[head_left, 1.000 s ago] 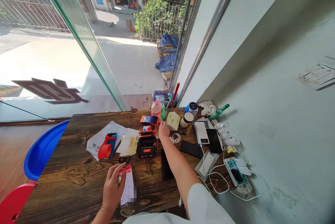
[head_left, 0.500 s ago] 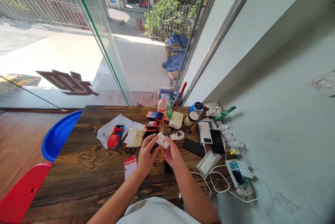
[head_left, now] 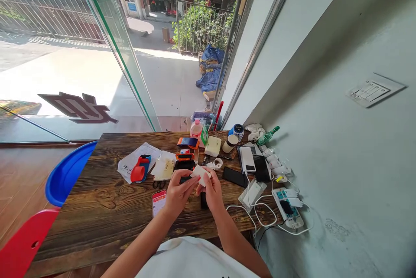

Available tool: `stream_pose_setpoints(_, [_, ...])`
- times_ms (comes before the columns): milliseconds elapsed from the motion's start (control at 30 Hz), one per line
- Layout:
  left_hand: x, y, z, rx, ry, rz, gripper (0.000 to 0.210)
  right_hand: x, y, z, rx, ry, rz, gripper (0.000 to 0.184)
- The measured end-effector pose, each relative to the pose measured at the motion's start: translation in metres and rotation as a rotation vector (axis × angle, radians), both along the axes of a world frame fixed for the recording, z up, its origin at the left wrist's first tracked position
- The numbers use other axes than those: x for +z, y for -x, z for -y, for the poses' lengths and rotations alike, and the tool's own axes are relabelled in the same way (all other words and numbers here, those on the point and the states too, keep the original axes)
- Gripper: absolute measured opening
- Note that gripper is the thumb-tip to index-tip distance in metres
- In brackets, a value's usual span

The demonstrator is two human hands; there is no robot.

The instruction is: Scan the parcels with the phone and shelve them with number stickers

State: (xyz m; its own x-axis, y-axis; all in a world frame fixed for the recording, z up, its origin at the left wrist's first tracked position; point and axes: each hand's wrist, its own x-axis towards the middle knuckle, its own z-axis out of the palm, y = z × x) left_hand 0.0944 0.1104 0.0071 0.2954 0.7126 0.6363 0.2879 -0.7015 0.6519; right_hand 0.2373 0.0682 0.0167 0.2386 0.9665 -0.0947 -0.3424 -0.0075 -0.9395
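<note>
A small white box-like piece [head_left: 201, 174] is pinched between my two hands above the near part of the table. My left hand [head_left: 178, 189] grips its left side, fingers across its edge. My right hand [head_left: 212, 188] has thumb and fingers closed on its right side. What exactly the piece is, I cannot make out. Just beyond it lie a black item with an orange edge [head_left: 184, 163] and a white roll of tape [head_left: 217, 164]. A phone with a lit pink screen [head_left: 159, 202] rests left of my left wrist. Scissors [head_left: 159, 184] lie above that phone.
The dark wooden table [head_left: 107, 217] carries papers [head_left: 130, 163], a red and blue tape dispenser [head_left: 141, 168], a dark phone [head_left: 234, 177], a white power bank [head_left: 247, 159] and a pink bottle [head_left: 196, 129]. White cables run to a power strip [head_left: 288, 208] by the right wall. A red chair [head_left: 29, 243] stands left.
The white piece has been turned in my hands; its red mark no longer shows and a plain face is up. The view has shifted slightly to the right.
</note>
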Motion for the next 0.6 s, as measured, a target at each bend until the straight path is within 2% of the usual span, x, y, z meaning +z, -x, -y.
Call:
stream_pose_setpoints(133, [0.001, -0.002, 0.007, -0.046, 0.072, 0.098, 0.031, 0.005, 0.003, 0.008, -0.021, -0.030, 0.101, 0.041])
stream_pose_setpoints(267, [0.008, -0.005, 0.009, -0.078, 0.171, 0.154, 0.018, 0.006, 0.004, 0.013, -0.036, -0.019, 0.166, 0.041])
stream_pose_setpoints(433, [0.018, -0.004, 0.002, -0.124, 0.222, 0.117, 0.008, 0.007, 0.005, 0.017, -0.056, 0.001, 0.189, 0.044])
stream_pose_setpoints(600, [0.021, -0.001, -0.002, -0.189, 0.331, 0.045, 0.012, 0.007, 0.004, 0.019, -0.057, 0.023, 0.205, 0.046])
